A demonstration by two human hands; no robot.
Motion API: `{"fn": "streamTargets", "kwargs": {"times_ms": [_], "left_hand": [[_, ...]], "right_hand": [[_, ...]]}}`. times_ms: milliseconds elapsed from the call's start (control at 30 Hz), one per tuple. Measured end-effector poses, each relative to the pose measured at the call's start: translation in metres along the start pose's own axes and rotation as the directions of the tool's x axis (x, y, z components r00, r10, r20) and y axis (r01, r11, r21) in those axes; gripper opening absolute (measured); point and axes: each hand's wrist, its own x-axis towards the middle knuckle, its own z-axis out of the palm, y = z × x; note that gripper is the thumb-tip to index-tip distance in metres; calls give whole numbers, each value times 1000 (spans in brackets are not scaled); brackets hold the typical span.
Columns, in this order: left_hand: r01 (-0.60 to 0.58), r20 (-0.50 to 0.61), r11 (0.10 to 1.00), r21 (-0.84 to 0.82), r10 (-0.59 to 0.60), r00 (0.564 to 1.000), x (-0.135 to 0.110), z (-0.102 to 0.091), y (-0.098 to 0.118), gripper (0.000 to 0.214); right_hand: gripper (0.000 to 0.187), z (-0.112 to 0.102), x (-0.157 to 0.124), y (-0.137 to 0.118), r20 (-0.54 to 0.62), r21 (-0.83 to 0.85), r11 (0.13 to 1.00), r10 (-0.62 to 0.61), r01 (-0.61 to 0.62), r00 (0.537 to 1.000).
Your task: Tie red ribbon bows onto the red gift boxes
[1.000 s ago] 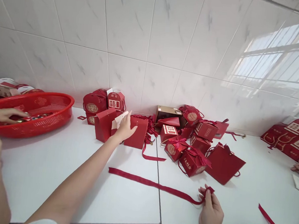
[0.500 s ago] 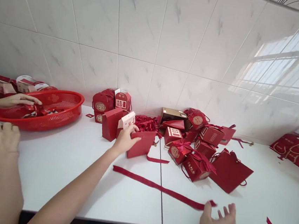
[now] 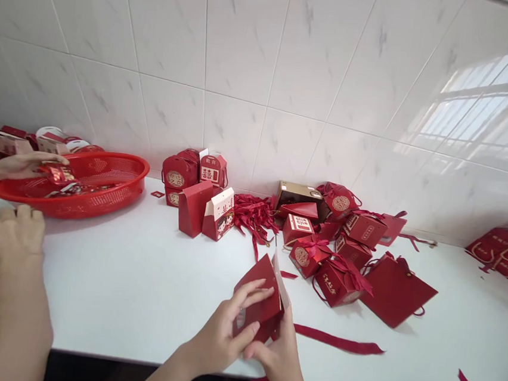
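Observation:
A red paper gift box (image 3: 260, 275) is held between both my hands near the table's front edge; its top panels stand apart, with a pale inner side showing. My left hand (image 3: 234, 326) grips its left face, fingers spread over it and thumb below. Round the right side and lower edge closes my right hand (image 3: 281, 352). A dark red ribbon (image 3: 338, 340) lies flat beyond the right hand, its left end hidden behind that hand. Behind the box rest a pile of ribbons (image 3: 256, 214), a plain red box (image 3: 193, 208) and a white-topped box (image 3: 220, 214).
Tied red boxes (image 3: 337, 279) cluster at right centre, with a flat red bag (image 3: 399, 291) beside them. At left, a co-worker's hand (image 3: 31, 166) holds a shiny red packet over the red plastic basket (image 3: 123, 193); another hand (image 3: 7, 235) is nearer. A tiled wall (image 3: 232, 134) backs the table.
The red box has left its place by the ribbon pile and come toward me in my left hand. My right hand has moved left from the ribbon's end and taken hold of the box too.

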Motion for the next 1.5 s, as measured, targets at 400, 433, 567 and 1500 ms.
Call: {"fn": "streamTargets", "kwargs": {"times_ms": [400,433,567,1500], "left_hand": [[-15,-158,1000,-15,13,987,-2,-30,-4,50],[-1,-100,999,-52,-4,995,-4,-32,-3,45],[-49,-203,997,51,58,978,-3,-33,-5,24],[24,-690,997,77,36,723,10,-45,-45,71]], "right_hand": [[23,-19,-11,-28,-65,99,993,71,-65,995],[20,-18,-11,-28,-63,106,992,75,-68,995],[19,-6,3,-27,-44,112,993,36,-31,998],[20,-20,194,80,2,-721,690,90,-61,996]]}}
